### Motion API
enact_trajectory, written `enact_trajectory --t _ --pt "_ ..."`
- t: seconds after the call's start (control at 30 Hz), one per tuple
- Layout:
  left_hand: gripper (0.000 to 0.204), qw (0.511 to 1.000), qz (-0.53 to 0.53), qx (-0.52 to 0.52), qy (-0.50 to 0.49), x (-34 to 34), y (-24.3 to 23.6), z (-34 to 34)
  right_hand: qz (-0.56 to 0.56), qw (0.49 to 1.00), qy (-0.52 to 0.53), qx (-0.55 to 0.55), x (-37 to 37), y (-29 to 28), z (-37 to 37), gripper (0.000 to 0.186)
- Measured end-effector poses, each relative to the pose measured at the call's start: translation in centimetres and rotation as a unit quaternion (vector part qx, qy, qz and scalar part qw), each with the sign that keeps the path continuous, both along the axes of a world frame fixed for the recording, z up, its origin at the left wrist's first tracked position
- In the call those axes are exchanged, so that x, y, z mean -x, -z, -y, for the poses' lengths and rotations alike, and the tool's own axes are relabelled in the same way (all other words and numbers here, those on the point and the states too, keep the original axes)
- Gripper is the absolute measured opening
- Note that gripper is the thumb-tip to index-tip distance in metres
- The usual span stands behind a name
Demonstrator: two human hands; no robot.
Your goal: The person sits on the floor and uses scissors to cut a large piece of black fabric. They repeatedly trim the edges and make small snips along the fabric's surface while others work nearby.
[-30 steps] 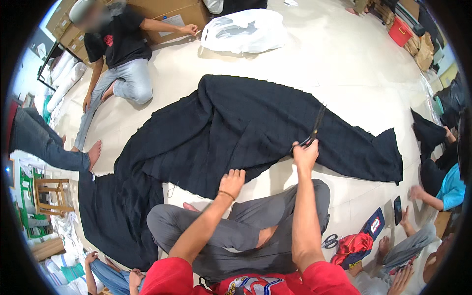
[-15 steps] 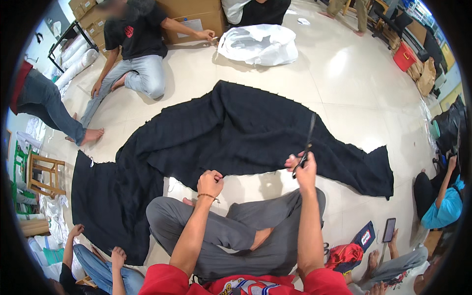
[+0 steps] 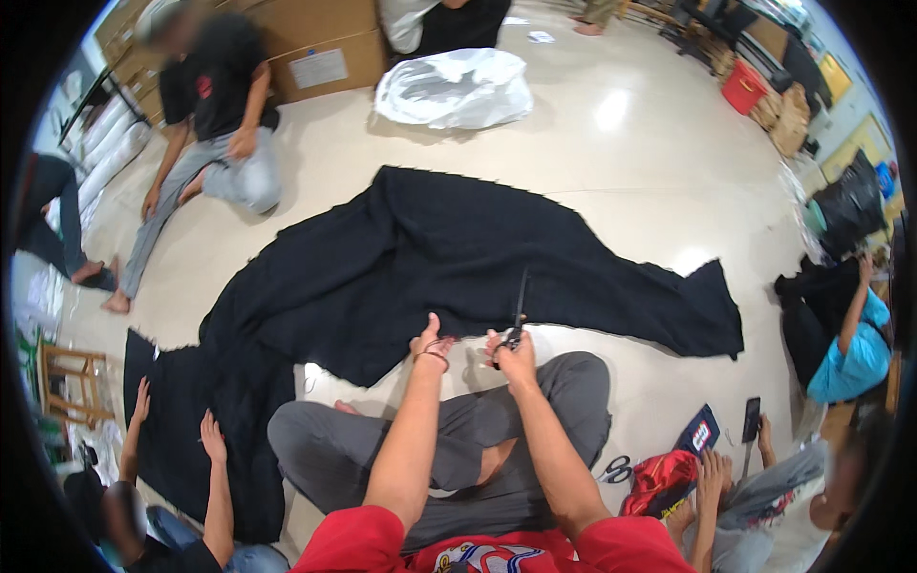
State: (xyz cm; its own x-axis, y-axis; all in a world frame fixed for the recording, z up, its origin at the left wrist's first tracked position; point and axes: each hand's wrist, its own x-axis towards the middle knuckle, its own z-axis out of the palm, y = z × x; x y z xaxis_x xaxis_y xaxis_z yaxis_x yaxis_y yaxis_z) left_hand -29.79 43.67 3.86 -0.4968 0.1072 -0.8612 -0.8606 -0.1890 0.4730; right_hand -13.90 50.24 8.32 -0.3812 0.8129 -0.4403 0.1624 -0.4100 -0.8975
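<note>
My right hand grips large black-handled scissors, their long blades pointing away over the black cloth. My left hand is a little to the left at the near edge of that cloth, thumb raised and apart from its fingers; whether it touches the fabric is unclear. The wide, wrinkled cloth lies in an arc across the floor in front of my crossed legs. A second pair of scissors lies by my right knee, near red fabric.
Seated people are around the cloth; one at lower left has both hands over its left end. A white plastic bag, cardboard boxes, wooden stool and red bucket line the surroundings.
My right hand with the scissors has moved left, closer to my left hand, whose fingers have loosened. The upper-left person has drawn an arm back; the lower-left person's hands have moved up.
</note>
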Motion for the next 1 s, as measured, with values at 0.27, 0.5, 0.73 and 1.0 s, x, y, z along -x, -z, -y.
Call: enact_trajectory --t 0.27,0.5,0.73,1.0 --pt "0.033 0.918 -0.248 -0.302 0.069 -5.2 -15.6 1.9 -0.236 0.927 0.276 0.097 -0.7 -2.8 -1.9 0.035" --pt "0.040 0.866 -0.325 -0.380 -0.019 -3.3 -21.4 8.1 -0.357 0.805 0.474 -0.014 -3.8 -9.1 -7.1 0.033" --pt "0.044 0.763 -0.380 -0.523 -0.017 1.8 -29.8 13.1 -0.374 0.800 0.469 0.029 -8.3 -5.9 -11.5 0.021" --pt "0.034 0.822 -0.457 -0.338 0.012 4.5 -33.7 13.9 -0.318 0.901 0.289 -0.063 -5.1 -17.1 -10.5 0.039"
